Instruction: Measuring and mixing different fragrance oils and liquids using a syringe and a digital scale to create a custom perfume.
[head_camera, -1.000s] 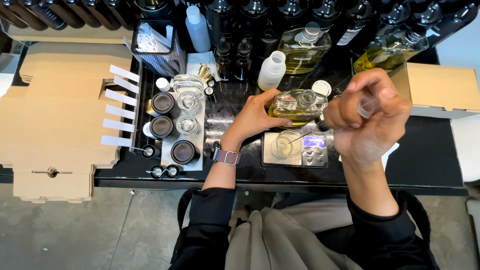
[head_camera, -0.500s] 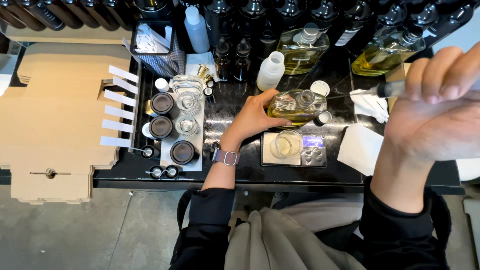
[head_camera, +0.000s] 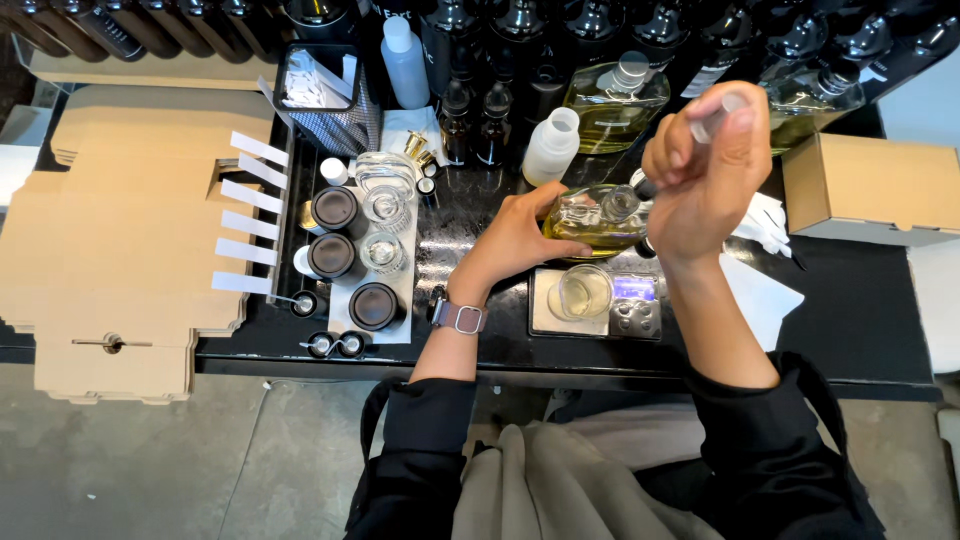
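Note:
My left hand (head_camera: 512, 238) grips a clear glass bottle of pale yellow liquid (head_camera: 597, 217) that stands on the black table just behind a small silver scale (head_camera: 597, 304). A clear glass beaker (head_camera: 581, 293) sits on the scale. My right hand (head_camera: 707, 170) is raised above the bottle's right side, fingers closed around a clear plastic pipette (head_camera: 712, 122) whose bulb sticks out at the top. A watch is on my left wrist.
Dark jars (head_camera: 333, 254) and clear glasses (head_camera: 384, 197) stand on a white mat to the left. Flat cardboard boxes (head_camera: 110, 240) with white paper strips lie far left. Rows of dark bottles (head_camera: 520, 40) line the back. A closed cardboard box (head_camera: 868, 186) and white tissues (head_camera: 760, 290) are right.
My right hand swung out to the right and close to the camera, then came back over the bottle with the pipette. My left hand stayed on the bottle.

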